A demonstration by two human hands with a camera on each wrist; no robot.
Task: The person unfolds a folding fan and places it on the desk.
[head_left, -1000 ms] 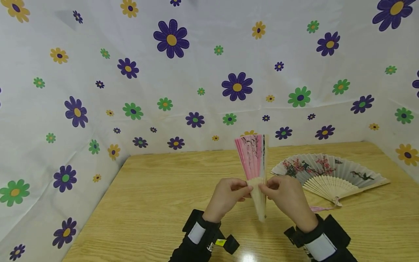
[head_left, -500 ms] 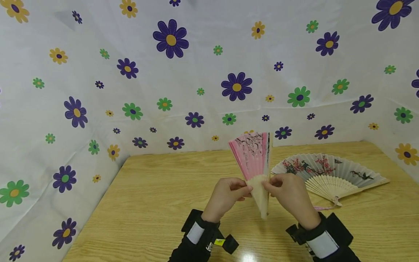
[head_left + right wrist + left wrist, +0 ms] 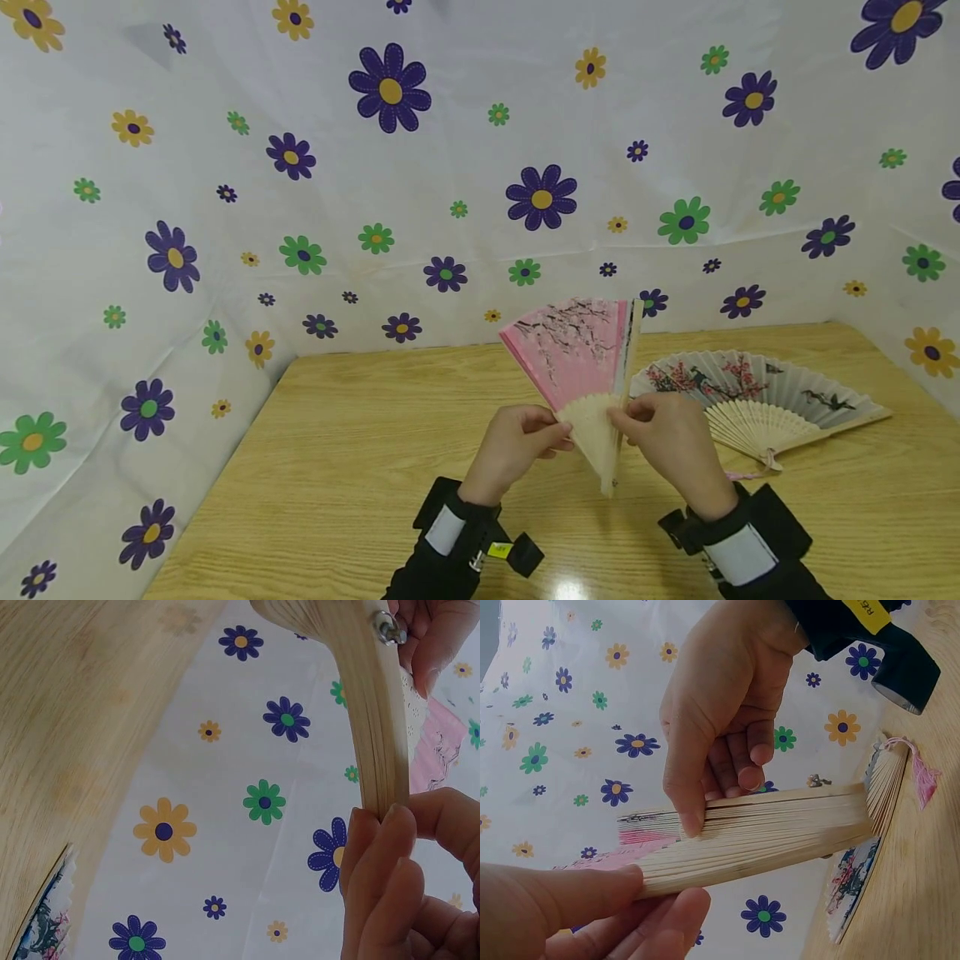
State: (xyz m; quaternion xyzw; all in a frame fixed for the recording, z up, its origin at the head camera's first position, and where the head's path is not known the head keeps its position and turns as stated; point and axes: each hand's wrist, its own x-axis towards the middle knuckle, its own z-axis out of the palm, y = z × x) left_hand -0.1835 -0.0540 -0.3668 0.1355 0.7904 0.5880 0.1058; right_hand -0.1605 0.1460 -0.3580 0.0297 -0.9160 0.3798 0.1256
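A pink folding fan [image 3: 573, 350] with dark blossom branches and pale wooden ribs is partly spread, held up above the table with its pivot end down. My left hand [image 3: 516, 446] pinches its left edge between thumb and fingers. At the right edge, where ribs are still stacked together, my right hand [image 3: 671, 442] grips the wood. The left wrist view shows both thumbs on the ribs [image 3: 757, 836], and a metal pivot pin [image 3: 819, 781] at the narrow end. In the right wrist view, fingers curl round the rib stack [image 3: 379, 727].
A white folding fan [image 3: 761, 392] with red blossoms and birds lies spread on the wooden table [image 3: 360, 450] at the right, its pink tassel [image 3: 925, 776] hanging from the pivot. White cloth [image 3: 465, 150] with printed flowers stands behind and at both sides.
The pink fan has spread wider, from a narrow wedge to a broader one. My right hand has moved slightly right and up, while the left has shifted slightly left.
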